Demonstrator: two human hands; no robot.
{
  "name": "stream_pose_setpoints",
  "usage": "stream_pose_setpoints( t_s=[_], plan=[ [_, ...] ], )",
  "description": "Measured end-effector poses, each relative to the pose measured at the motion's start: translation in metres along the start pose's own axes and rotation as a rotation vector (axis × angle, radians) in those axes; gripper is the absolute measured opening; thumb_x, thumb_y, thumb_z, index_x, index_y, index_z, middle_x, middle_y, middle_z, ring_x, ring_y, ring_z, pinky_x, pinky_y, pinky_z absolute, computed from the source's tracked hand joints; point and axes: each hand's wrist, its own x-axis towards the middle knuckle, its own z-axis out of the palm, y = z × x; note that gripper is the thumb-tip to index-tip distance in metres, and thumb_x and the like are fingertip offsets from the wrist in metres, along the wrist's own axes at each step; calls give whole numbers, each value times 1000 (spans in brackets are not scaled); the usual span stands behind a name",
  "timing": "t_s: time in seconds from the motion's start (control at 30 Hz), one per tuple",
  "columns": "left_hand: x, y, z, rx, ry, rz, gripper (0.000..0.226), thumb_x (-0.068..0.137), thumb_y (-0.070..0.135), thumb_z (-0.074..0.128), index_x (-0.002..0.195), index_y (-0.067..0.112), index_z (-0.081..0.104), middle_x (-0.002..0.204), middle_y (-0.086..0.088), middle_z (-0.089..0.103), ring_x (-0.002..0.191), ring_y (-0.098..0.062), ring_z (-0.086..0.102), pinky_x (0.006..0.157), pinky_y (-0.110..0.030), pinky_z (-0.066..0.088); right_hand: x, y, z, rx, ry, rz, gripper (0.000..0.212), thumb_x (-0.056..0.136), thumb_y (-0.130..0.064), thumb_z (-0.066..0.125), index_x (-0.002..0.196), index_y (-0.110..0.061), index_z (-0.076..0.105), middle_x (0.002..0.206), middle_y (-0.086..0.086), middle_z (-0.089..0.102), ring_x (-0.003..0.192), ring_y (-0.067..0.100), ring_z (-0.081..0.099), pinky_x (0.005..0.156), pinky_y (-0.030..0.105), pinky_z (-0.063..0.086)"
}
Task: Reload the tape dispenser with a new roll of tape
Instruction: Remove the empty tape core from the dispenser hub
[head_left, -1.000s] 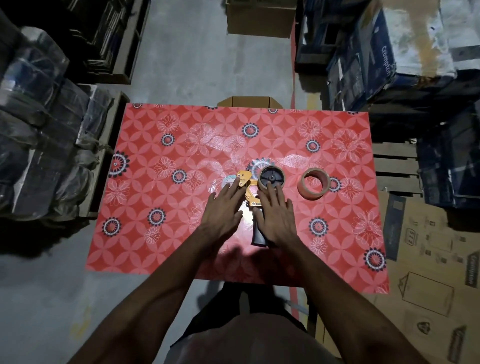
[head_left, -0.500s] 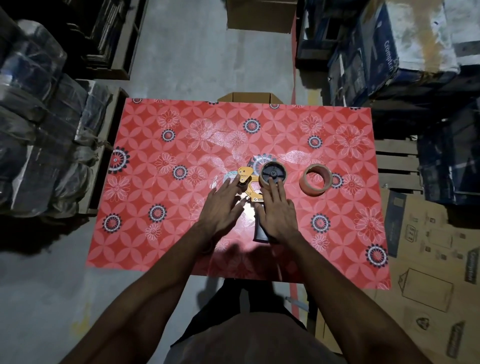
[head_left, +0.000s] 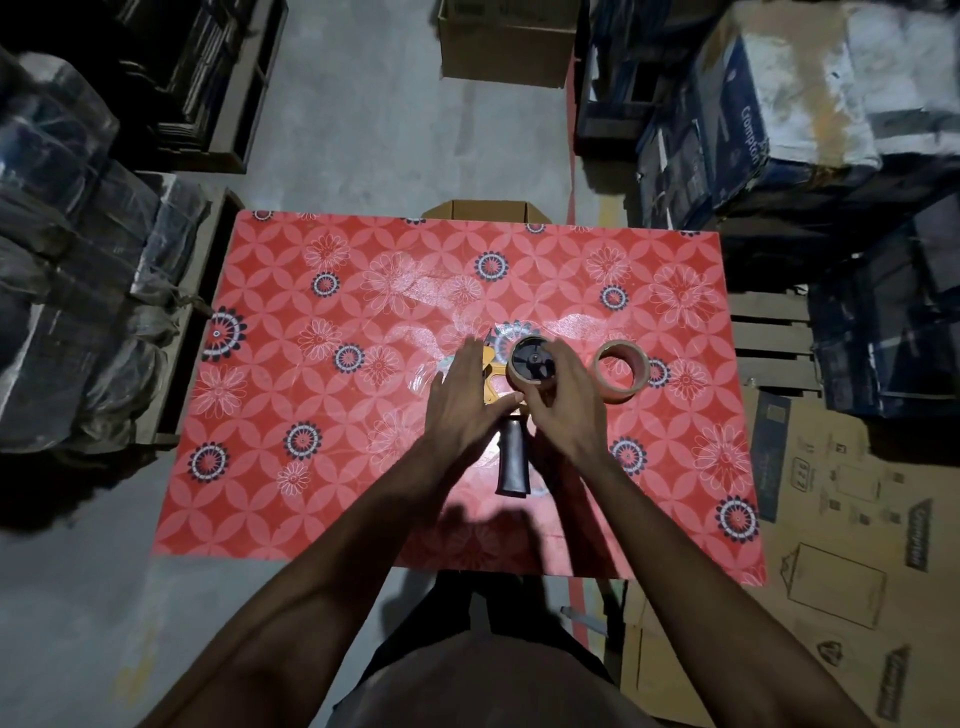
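The tape dispenser lies flat in the middle of the red floral table (head_left: 311, 493), its black handle (head_left: 511, 462) pointing toward me and its orange frame (head_left: 491, 388) at the left. A thin tan tape core (head_left: 515, 380) rings the black hub (head_left: 532, 361). My right hand (head_left: 569, 410) curls around that core, thumb at its near side and fingers at its right side. My left hand (head_left: 460, 405) lies flat with fingers extended on the orange frame. The new brown tape roll (head_left: 618, 396) lies flat just right of the dispenser, untouched.
Plastic-wrapped bundles (head_left: 62, 291) are stacked along the table's left side. Blue and brown cartons (head_left: 779, 104) stand at the right, flattened cardboard (head_left: 841, 545) lies on the floor at the lower right, and an open box (head_left: 488, 210) sits behind the table's far edge.
My right hand has slid off the handle and curled around the core on the hub. My left hand has moved up over the orange frame. The handle is now uncovered.
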Motion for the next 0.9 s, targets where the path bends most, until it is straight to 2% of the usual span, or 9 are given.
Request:
stream_pose_setpoints(
  t_s=[0.07,0.13,0.2,0.3,0.4,0.47,0.53,0.67,0.9],
  plan=[
    [10,8,2,60,-61,-40,119,82,82,55,170,20,3,179,-1,2,164,-22,17,129,-58,19,19,3,-11,-46,-38,13,67,88,-38,62,150,-24,40,156,1,45,142,22,44,109,44,47],
    [18,14,4,138,-112,-61,124,83,70,70,170,16,1,179,-2,-2,165,-21,10,129,-56,17,38,7,-17,-140,-179,34,80,87,-38,66,158,-28,29,167,4,30,150,25,34,108,47,44],
    [23,18,5,211,-144,-74,127,81,68,75,170,13,2,179,-4,0,165,-21,6,130,-54,20,53,10,-17,-223,-313,39,90,85,-46,70,160,-33,24,170,6,23,150,30,35,105,50,46],
    [29,23,2,348,-174,-75,133,76,75,75,169,10,5,179,-7,6,165,-23,9,130,-53,21,63,14,-7,-320,-429,-17,87,82,-64,64,157,-35,30,163,4,34,142,31,44,100,46,47],
    [33,26,-3,465,-210,-58,140,70,82,74,168,8,6,178,-9,10,164,-26,16,129,-53,23,63,13,1,-344,-415,-44,76,83,-58,64,151,-37,35,141,2,49,124,29,55,85,39,51],
    [34,27,-3,436,-208,-79,143,67,78,80,168,9,6,177,-9,16,162,-26,22,126,-53,29,66,10,3,-393,-430,-86,76,81,-47,70,149,-36,38,138,3,47,124,30,53,81,39,50],
    [33,31,-3,393,-196,-101,147,65,72,86,168,9,2,176,-7,18,161,-25,24,126,-51,30,71,7,5,-432,-491,-119,75,81,-37,71,150,-34,41,149,6,40,129,35,46,85,44,52],
    [40,37,-1,369,-240,-161,147,68,63,89,167,5,-3,178,-9,4,165,-24,8,130,-46,22,78,3,7,-443,-532,-131,63,87,-35,68,147,-32,47,153,11,37,126,41,47,88,48,53],
    [43,35,5,211,-242,-221,153,64,50,97,168,4,-6,178,-12,-7,165,-27,-5,132,-41,14,85,-4,3,-444,-522,-126,49,82,-38,68,130,-31,57,121,9,51,105,38,59,78,42,49]
  ],
)
